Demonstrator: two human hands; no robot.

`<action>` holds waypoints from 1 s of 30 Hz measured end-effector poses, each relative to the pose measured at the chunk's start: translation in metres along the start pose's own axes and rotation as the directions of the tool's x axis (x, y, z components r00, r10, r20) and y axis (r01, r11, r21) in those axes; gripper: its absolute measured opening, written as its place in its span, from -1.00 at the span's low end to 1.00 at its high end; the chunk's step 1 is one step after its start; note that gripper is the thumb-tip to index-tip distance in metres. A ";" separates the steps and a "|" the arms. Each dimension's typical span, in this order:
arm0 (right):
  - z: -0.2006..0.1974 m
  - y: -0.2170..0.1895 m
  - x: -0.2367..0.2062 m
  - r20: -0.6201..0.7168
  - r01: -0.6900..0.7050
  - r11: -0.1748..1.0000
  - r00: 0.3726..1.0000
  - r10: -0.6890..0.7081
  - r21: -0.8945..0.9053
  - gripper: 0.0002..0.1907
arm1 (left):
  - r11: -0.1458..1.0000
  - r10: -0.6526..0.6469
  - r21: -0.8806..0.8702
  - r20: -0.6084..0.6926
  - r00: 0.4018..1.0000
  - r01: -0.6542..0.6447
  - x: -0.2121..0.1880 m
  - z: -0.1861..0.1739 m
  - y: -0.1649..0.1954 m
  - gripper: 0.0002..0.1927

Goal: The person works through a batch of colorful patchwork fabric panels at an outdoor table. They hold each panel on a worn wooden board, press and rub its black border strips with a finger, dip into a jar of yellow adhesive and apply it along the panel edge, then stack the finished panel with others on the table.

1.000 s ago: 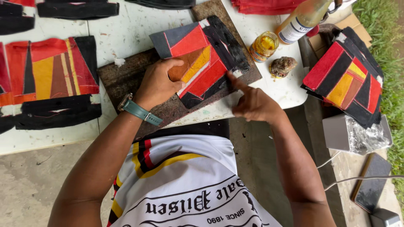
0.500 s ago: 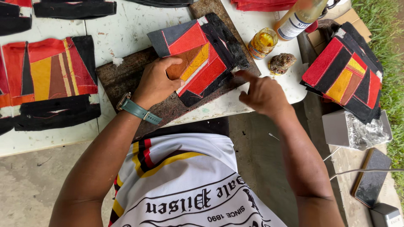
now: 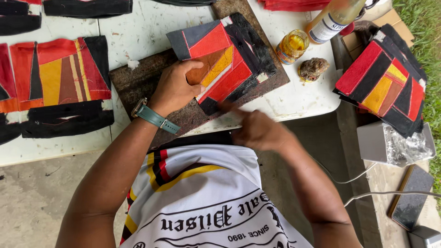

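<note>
A: What lies under the hands?

B: A patchwork panel (image 3: pixel 225 57) of red, black, orange and grey pieces, tilted, lying on a dark rough board (image 3: pixel 138 80) on the white tabletop (image 3: pixel 138 32).

A: And the hands?

B: The left hand (image 3: pixel 174 89), with a teal watch at the wrist, presses flat on the panel's left part, its grip released. The right hand (image 3: pixel 257 131) is blurred at the panel's lower corner by the tabletop's near edge; I cannot tell whether its grip is clenched.

A: Around it?

B: A small jar of yellow liquid (image 3: pixel 292 46) and a brown lump (image 3: pixel 313 68) sit just right of the board, a bottle (image 3: pixel 333 20) behind them. A stack of similar panels (image 3: pixel 383 82) lies further right, another panel (image 3: pixel 59 73) to the left with black strips (image 3: pixel 64 120) below it.

A: The ground?

B: Bare concrete floor (image 3: pixel 27 202) below, grass (image 3: pixel 425 23) at the far right.
</note>
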State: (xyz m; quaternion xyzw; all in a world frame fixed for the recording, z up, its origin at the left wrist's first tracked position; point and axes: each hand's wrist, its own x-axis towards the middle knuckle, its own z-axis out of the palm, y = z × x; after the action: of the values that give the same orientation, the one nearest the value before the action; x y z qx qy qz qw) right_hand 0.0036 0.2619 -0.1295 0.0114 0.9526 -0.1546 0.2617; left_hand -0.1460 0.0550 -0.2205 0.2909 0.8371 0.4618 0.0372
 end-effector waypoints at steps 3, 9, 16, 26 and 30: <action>-0.002 0.009 -0.001 -0.121 -0.195 0.959 0.977 0.174 -0.204 -0.13 | 1.000 -0.001 0.006 -0.010 1.000 0.001 0.001 0.000 0.001 -0.43; -0.040 0.033 -0.019 -0.399 -0.014 0.995 0.915 0.054 0.103 -0.71 | 0.996 -0.029 -0.080 -0.009 1.000 0.029 -0.003 -0.002 0.000 -0.41; -0.112 0.168 0.045 -0.535 -0.033 0.962 0.836 -0.123 -0.273 -0.34 | 0.999 -0.045 -0.025 0.078 0.996 0.047 0.005 -0.014 0.024 -0.38; -0.113 0.160 0.097 -0.318 -0.133 0.961 0.947 0.050 -0.244 -0.43 | 0.925 -0.219 0.308 -0.047 0.975 0.223 0.019 -0.053 0.029 -0.38; -0.115 0.181 0.063 -0.485 -0.002 0.972 0.867 -0.115 -0.233 -0.47 | 0.950 -0.121 0.276 -0.100 0.988 0.144 0.023 -0.052 0.016 -0.46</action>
State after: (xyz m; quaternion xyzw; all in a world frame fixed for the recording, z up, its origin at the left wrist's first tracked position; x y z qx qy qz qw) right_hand -0.0894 0.4654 -0.1197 -0.0071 0.9990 -0.0447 0.0037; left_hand -0.1748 0.0347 -0.1733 0.2172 0.9129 0.3455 -0.0083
